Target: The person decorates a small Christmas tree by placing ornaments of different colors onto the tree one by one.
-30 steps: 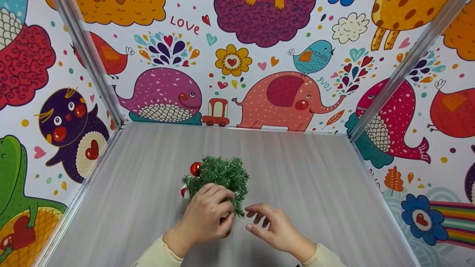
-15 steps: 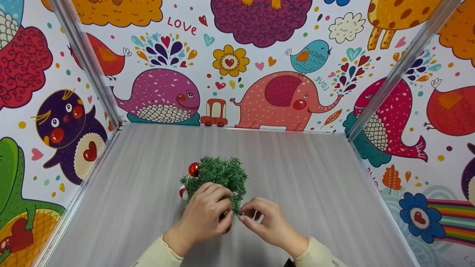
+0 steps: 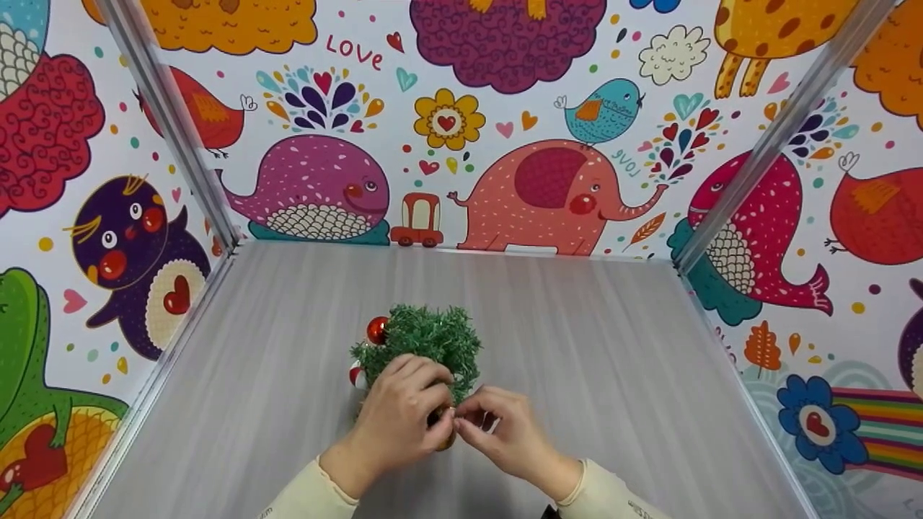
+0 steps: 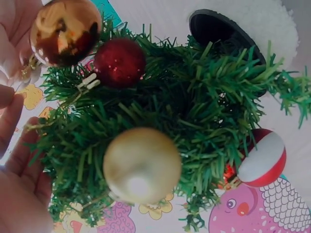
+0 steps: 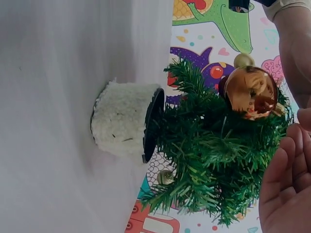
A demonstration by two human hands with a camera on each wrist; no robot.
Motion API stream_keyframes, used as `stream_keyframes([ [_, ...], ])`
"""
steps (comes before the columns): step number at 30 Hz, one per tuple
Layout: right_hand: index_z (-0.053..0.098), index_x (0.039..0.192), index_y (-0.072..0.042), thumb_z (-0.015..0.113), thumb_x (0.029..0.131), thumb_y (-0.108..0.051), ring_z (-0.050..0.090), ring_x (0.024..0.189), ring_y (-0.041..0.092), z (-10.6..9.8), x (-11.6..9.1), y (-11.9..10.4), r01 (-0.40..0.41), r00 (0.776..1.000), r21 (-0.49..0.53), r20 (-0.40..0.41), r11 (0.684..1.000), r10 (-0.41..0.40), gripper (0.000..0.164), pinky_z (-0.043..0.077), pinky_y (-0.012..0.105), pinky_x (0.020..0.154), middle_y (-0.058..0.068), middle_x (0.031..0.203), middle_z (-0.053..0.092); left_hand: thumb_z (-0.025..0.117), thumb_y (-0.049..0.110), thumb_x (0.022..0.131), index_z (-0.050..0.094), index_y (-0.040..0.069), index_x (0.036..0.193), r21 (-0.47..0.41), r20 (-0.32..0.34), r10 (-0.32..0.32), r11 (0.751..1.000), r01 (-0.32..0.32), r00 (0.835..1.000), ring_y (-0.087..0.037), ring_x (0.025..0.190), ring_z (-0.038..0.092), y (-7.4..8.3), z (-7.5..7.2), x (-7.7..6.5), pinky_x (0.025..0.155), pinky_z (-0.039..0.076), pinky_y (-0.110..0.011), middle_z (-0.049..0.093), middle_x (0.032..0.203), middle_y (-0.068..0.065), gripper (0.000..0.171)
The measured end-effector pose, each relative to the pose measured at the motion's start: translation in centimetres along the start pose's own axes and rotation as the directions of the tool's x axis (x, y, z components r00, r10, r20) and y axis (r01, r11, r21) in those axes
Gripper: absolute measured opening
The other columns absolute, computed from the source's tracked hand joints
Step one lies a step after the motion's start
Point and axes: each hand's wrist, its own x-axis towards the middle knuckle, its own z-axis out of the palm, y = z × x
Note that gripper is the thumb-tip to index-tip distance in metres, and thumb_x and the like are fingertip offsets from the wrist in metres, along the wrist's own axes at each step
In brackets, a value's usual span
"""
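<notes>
A small artificial Christmas tree (image 3: pixel 433 335) stands on the table in a white fuzzy pot (image 5: pixel 124 119). My left hand (image 3: pixel 404 411) is at its near side, thumb and fingers curled together, pinching by the hanger of a shiny copper Christmas ball (image 4: pixel 65 31). My right hand (image 3: pixel 515 440) meets it from the right, thumb and index pinched at the same hanger. The thin loop between the fingertips is too small to make out. On the branches hang a matte gold ball (image 4: pixel 141 165), a dark red ball (image 4: pixel 119 63) and a red-and-white ball (image 4: pixel 265 158).
A shiny red ball (image 3: pixel 376 330) sits on the tree's left side. Grey wood-grain table (image 3: pixel 591 346) surrounds the pot. Cartoon-printed panels (image 3: pixel 548 180) enclose the table at the back and both sides, with metal posts (image 3: pixel 184 137) at the back corners.
My right hand has come in leftward, its spread fingers closing into a pinch against my left fingertips. The copper ball has shifted slightly right and up. My left hand stays almost still.
</notes>
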Motion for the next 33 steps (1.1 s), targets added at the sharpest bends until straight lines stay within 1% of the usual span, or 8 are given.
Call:
stream_keyframes([
  [4, 0.07, 0.096, -0.02, 0.07, 0.091, -0.002, 0.058, 0.066, 0.003, 0.3, 0.0, -0.1, 0.006, 1.0, 0.009, -0.017, 1.0, -0.006, 0.018, 0.051, 0.018, 0.053, -0.007, 0.082, 0.062, 0.073, 0.016, 0.072, 0.063, 0.019, 0.067, 0.005, 0.004, 0.004, 1.0, -0.004, 1.0, -0.017, 0.089, 0.06, 0.0, 0.1, -0.1, 0.088, 0.046, -0.036, 0.065, 0.094, 0.003, 0.011],
  [7, 0.069, 0.09, -0.014, 0.07, 0.087, 0.005, 0.057, 0.063, 0.004, 0.1, 0.4, -1.1, 0.004, 0.999, 0.021, -0.035, 1.0, -0.003, 0.02, 0.05, 0.019, 0.051, -0.003, 0.079, 0.062, 0.073, 0.015, 0.071, 0.063, 0.018, 0.066, 0.014, 0.016, 0.012, 1.0, -0.012, 1.0, -0.017, 0.089, 0.06, 0.0, 0.0, -0.2, 0.089, 0.046, -0.036, 0.065, 0.094, 0.003, 0.012],
  [10, 0.068, 0.088, -0.012, 0.07, 0.085, 0.008, 0.056, 0.062, 0.004, 0.1, 0.0, -0.7, -0.014, 0.999, 0.018, -0.049, 1.0, 0.015, 0.02, 0.05, 0.02, 0.05, -0.002, 0.08, 0.062, 0.073, 0.014, 0.071, 0.063, 0.016, 0.066, 0.042, 0.044, 0.019, 0.999, -0.021, 0.999, -0.018, 0.089, 0.06, 0.0, -0.1, -0.2, 0.09, 0.045, -0.037, 0.065, 0.094, 0.002, 0.011],
  [14, 0.067, 0.087, -0.012, 0.07, 0.085, 0.008, 0.056, 0.062, 0.004, 0.0, -0.4, 0.0, -0.046, 0.997, -0.015, -0.058, 0.999, 0.045, 0.02, 0.05, 0.021, 0.05, -0.003, 0.081, 0.063, 0.071, 0.014, 0.071, 0.064, 0.015, 0.067, 0.13, 0.095, 0.04, 0.99, -0.052, 0.995, -0.02, 0.091, 0.06, 0.1, -0.2, -0.2, 0.096, 0.043, -0.038, 0.065, 0.095, 0.001, 0.009],
  [18, 0.065, 0.084, -0.008, 0.068, 0.083, 0.013, 0.057, 0.061, 0.007, -0.4, 0.4, -2.0, -0.089, 0.994, -0.025, -0.072, 0.996, 0.087, 0.021, 0.051, 0.022, 0.05, 0.0, 0.078, 0.063, 0.068, 0.014, 0.074, 0.064, 0.013, 0.069, 0.221, 0.119, 0.076, 0.97, -0.101, 0.99, -0.022, 0.093, 0.061, 0.4, 0.0, -0.2, 0.101, 0.041, -0.04, 0.065, 0.095, -0.001, 0.006],
  [21, 0.065, 0.082, -0.007, 0.068, 0.083, 0.013, 0.057, 0.061, 0.008, -0.6, 0.7, -2.8, -0.124, 0.989, -0.028, -0.084, 0.992, 0.121, 0.02, 0.051, 0.023, 0.051, 0.002, 0.077, 0.063, 0.067, 0.014, 0.075, 0.065, 0.012, 0.07, 0.249, 0.117, 0.087, 0.962, -0.114, 0.989, -0.023, 0.092, 0.062, 0.6, 0.3, -0.3, 0.105, 0.04, -0.041, 0.066, 0.094, -0.002, 0.006],
  [28, 0.064, 0.082, -0.005, 0.069, 0.082, 0.013, 0.056, 0.062, 0.009, -0.6, 0.8, -2.6, -0.15, 0.984, -0.04, -0.101, 0.988, 0.145, 0.019, 0.05, 0.026, 0.049, 0.002, 0.075, 0.062, 0.075, 0.015, 0.07, 0.067, 0.011, 0.07, 0.253, 0.122, 0.042, 0.965, -0.072, 0.992, -0.024, 0.091, 0.067, 1.3, 0.6, -0.4, 0.111, 0.034, -0.048, 0.068, 0.085, -0.001, 0.009],
  [33, 0.064, 0.082, -0.007, 0.07, 0.083, 0.012, 0.056, 0.062, 0.009, -0.7, 0.8, -2.4, -0.163, 0.981, -0.035, -0.109, 0.986, 0.158, 0.019, 0.05, 0.027, 0.049, 0.001, 0.077, 0.062, 0.075, 0.016, 0.071, 0.069, 0.012, 0.069, 0.296, 0.146, -0.005, 0.954, -0.039, 0.989, -0.026, 0.092, 0.066, 2.0, 0.4, 0.0, 0.112, 0.031, -0.051, 0.068, 0.087, -0.002, 0.007],
])
